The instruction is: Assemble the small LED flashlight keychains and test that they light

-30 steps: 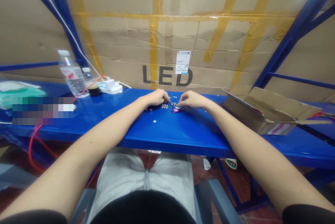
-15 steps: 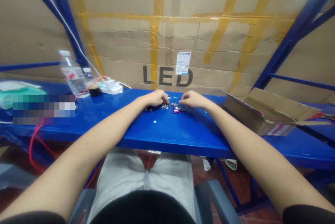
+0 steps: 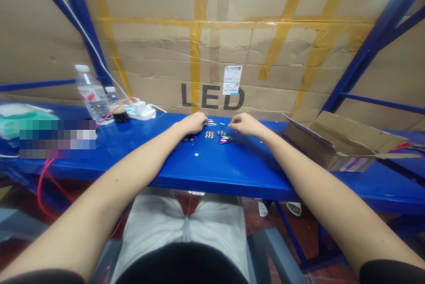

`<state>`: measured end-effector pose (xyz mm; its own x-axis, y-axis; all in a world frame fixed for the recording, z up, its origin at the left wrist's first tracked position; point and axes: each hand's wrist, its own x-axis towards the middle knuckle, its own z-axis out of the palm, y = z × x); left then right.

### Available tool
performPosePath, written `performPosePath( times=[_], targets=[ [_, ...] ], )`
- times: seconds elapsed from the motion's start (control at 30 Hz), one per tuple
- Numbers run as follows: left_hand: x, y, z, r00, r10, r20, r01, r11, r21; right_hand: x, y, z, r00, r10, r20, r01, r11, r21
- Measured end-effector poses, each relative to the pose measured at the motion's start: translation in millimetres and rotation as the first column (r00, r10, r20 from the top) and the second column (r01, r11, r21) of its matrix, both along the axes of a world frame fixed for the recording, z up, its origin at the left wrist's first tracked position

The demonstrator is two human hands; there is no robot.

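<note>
So the slim metal pieces lay sideways, just right of my left hand; couldn't tell its grip.

Lg. cardbd. panel at back, "LED" in blk. letters — yellow tape & white label on it. At L: water btl. nr. smaller btl. w/ dark liquid, then white pwr. strip. At R — open cardbd. box.

Pale light is glaring at top, soft shadow is dimming the blue table, small metal parts are blurring, frame edges are stretching
</note>
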<state>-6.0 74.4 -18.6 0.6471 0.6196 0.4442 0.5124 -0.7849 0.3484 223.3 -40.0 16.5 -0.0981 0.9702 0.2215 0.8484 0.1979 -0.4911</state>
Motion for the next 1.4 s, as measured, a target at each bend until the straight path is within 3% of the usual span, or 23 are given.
performPosePath(
  times=[0.1,0.37,0.43,0.6,0.73,0.83,1.0,1.1,1.23,1.3,1.4],
  targets=[
    [3,3,-2.7,0.991,0.085,-0.107,-0.079,0.995,0.065,0,3,-1.7,1.000,-0.015,-0.004,0.015,1.000,0.017],
    [0,-6,3.9,0.961,0.190,-0.201,-0.200,0.979,-0.028,-1,7,-6.8,0.999,0.007,-0.049,-0.002,0.995,0.103],
    [1,-14,8.8,0.974,0.159,-0.159,-0.159,0.987,0.012,-2,9,-8.1,0.995,0.022,-0.092,-0.008,0.988,0.155],
    [14,-39,22.0,0.996,-0.078,0.035,0.070,0.978,0.198,-3,15,-9.7,0.921,0.175,-0.347,-0.087,0.963,0.254],
    [24,-61,29.6,0.976,-0.201,0.087,0.180,0.962,0.205,-2,14,-10.3,0.774,0.328,-0.542,-0.281,0.944,0.171],
    [25,-69,31.8,0.971,-0.223,0.088,0.206,0.964,0.168,0,11,-11.0,0.712,0.332,-0.619,-0.397,0.917,0.036],
    [24,-68,31.6,0.980,-0.185,0.075,0.167,0.965,0.200,-4,6,-10.7,0.698,0.241,-0.674,-0.362,0.931,-0.042],
    [24,-68,31.6,0.986,-0.158,0.051,0.143,0.965,0.219,-11,4,-10.2,0.732,0.258,-0.631,-0.351,0.936,-0.023],
    [24,-68,31.4,0.993,-0.113,0.028,0.103,0.968,0.229,-16,3,-8.9,0.907,0.246,-0.343,-0.220,0.969,0.112],
    [24,-67,30.5,0.996,-0.080,0.028,0.073,0.974,0.214,-15,4,-8.3,0.961,0.225,-0.163,-0.188,0.959,0.213],
    [24,-65,29.1,0.998,-0.053,0.029,0.047,0.984,0.170,-11,6,-8.7,0.974,0.227,0.014,-0.218,0.914,0.341]
  ],
)
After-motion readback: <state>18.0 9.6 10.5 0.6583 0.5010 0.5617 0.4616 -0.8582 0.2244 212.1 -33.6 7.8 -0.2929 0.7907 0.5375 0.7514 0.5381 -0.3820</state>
